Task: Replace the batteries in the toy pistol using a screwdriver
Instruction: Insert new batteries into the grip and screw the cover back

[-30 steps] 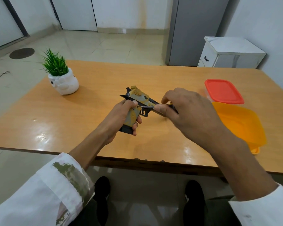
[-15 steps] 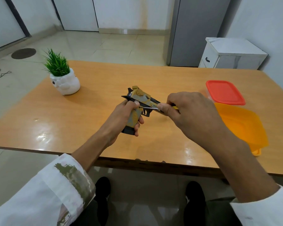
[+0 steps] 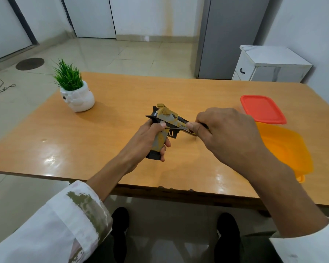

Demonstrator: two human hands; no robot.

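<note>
Two hands meet over the middle of the desk (image 3: 106,141). The left hand (image 3: 148,141) is wrapped around the grip of the pistol (image 3: 166,122), a yellow-and-grey camouflage toy with a black base showing below the fingers. The pistol is held above the desk, its barrel pointing away to the right and partly hidden behind the other hand. The right hand (image 3: 222,133) pinches the screwdriver (image 3: 177,127) between thumb and fingertips; only the thin metal shaft and a bit of dark handle show. The shaft lies nearly level, running leftward, and its tip sits at the side of the pistol just above the grip, beside the left thumb. Whether the tip is seated in a screw cannot be told.

Near the far left of the desk stands a white pot (image 3: 77,97) with a green plant. At the right edge sits a box with a red lid (image 3: 262,109), and just in front of it, touching or nearly so, an orange tub (image 3: 285,147). Both forearms are bare, with white sleeves rolled back.
</note>
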